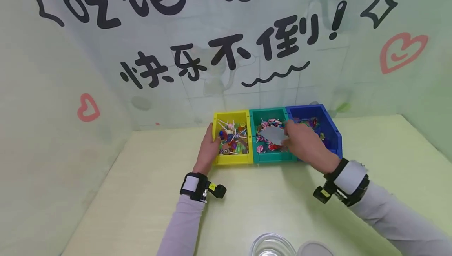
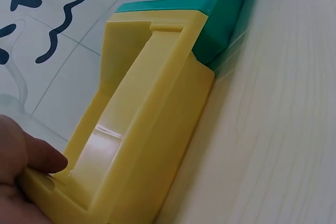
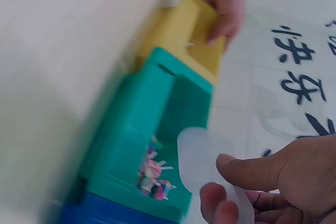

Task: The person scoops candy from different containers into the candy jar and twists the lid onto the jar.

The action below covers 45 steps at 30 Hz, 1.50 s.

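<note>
Looking down from the head cam, it seems like the scooping step: the left hand (image 1: 209, 150) steadies the yellow bin (image 1: 233, 158) of lollipops while the right hand (image 1: 306, 143) holds a clear scoop (image 1: 273, 134) over the green bin (image 1: 274, 157), so next it probably needs dipping into the candy. Left wrist cam shows fingers (image 2: 31, 153) curled on the yellow bin's (image 2: 142, 129) rim. Right wrist cam is blurry, but thumb and fingers (image 3: 252, 174) pinch the scoop (image 3: 202, 156), I think.

Yellow bin (image 2: 142, 129): smooth moulded plastic with a slight gloss. Green bin (image 3: 152, 124) and blue bin (image 1: 330, 124): same smooth plastic. Scoop (image 3: 202, 153), lower right of the right wrist frame: translucent, frosted plastic. Table (image 2: 283, 129): pale, matt, fine wood-grain finish. Wall (image 1: 226, 52): glossy tiled surface.
</note>
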Each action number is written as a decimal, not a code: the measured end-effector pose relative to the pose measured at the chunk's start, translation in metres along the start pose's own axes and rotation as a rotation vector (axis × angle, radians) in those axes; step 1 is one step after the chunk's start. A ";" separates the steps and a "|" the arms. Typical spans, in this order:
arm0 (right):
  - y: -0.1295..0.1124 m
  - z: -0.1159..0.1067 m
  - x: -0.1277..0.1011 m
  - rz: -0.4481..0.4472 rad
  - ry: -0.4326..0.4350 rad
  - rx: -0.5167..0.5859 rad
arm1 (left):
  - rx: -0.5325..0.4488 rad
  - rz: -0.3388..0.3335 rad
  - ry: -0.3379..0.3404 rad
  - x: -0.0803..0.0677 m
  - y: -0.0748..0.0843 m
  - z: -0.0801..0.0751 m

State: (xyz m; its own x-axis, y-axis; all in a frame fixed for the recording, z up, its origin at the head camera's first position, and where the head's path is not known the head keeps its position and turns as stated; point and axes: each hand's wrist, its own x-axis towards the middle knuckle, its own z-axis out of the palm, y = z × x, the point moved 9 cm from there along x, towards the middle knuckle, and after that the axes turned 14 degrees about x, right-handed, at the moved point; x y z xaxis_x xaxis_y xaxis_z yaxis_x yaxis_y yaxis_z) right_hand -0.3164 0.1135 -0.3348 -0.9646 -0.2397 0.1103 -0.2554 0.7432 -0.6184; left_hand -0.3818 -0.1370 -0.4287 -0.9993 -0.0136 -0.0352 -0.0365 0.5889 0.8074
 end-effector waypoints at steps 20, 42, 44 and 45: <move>0.035 -0.106 -0.025 0.092 -0.123 -0.149 | 0.036 0.002 -0.011 0.007 0.001 -0.012; 0.073 -0.053 0.012 0.384 -0.586 0.017 | 0.009 -0.011 -0.030 0.003 -0.001 0.000; 0.080 -0.036 0.010 0.392 -0.539 0.130 | 0.009 -0.015 -0.030 0.003 -0.001 0.002; 0.084 -0.027 0.009 0.400 -0.517 0.203 | 0.008 -0.018 -0.033 0.003 -0.001 0.003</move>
State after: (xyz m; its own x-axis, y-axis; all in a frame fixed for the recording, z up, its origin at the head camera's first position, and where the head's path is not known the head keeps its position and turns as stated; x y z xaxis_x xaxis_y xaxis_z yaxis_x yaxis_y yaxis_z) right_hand -0.3479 0.1906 -0.3644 -0.8136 -0.2761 -0.5117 0.1799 0.7173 -0.6731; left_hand -0.3851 -0.1351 -0.4319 -0.9976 0.0028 -0.0693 -0.0540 0.5955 0.8015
